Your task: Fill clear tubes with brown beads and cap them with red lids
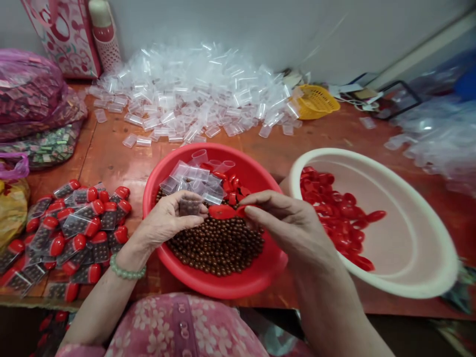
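Note:
Over a red basin, my left hand holds a clear plastic container with dark contents. My right hand pinches a red plastic cap piece, whose left end lies close to the container's open side. Below both hands, the basin holds many brown beads. Empty clear containers and red caps sit on the beads toward the back. On the right, a white basin holds a pile of red caps.
Filled, red-capped containers are heaped at the left. A large pile of clear containers lies along the wall. A yellow basket stands behind the basins, and purple bags sit at the back left.

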The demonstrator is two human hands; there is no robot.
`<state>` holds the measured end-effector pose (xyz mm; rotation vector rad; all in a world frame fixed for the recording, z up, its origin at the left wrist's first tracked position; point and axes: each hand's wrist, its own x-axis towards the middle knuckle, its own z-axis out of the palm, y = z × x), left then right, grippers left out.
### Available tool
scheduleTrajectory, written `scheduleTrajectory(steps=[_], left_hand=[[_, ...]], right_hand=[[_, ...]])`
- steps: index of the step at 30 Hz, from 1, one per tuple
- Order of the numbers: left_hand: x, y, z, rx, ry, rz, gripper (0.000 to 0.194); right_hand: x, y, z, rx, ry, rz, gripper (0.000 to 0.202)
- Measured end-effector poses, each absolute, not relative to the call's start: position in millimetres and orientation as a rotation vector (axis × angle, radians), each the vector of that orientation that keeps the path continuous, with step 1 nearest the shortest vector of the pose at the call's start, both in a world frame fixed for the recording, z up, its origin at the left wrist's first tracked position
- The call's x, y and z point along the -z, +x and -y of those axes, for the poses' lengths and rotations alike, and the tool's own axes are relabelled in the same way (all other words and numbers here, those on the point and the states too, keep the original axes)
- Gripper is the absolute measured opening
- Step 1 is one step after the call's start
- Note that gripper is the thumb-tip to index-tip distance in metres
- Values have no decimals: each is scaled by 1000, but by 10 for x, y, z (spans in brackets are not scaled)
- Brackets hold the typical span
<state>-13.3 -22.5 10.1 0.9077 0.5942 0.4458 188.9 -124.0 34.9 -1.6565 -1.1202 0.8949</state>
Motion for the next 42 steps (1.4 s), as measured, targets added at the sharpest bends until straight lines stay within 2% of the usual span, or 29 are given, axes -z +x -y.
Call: scheduleTrajectory(steps=[4,8,11,17,21,26,31,36,42], left_hand=[[-99,-134,239,-461,913,-607,35],[-88,-149,238,-470,944,-593,32],[-84,-144,232,-488,959,-619,31],[-84,-99,233,-520,929,-671,35],[-63,-82,230,-530,890,-668,37],[-54,-90,225,-543,873,-640,36],[-41,-103,222,-537,870,-631,37],[-55,-96,232,-595,850,-678,39],[-104,-89,247,-641,903,-724,31]], right_hand=[[-250,1699,1160,-1299,-1423,1004,24],[-130,1657,1087,-1220,-1470,1004,27],[-79,1632,1099,-912,-1563,1100,23],[-71,1509,1135,139,-1689,1652,3],[-108,1443,1117,370,-1516,1841,13],[-138,1389,1111,274,-1383,1888,21],[-126,1320,1152,38,-1420,1768,28],[-170,1227,1187,-422,-1525,1472,28],[-91,1270,1143,-901,-1441,1109,24]])
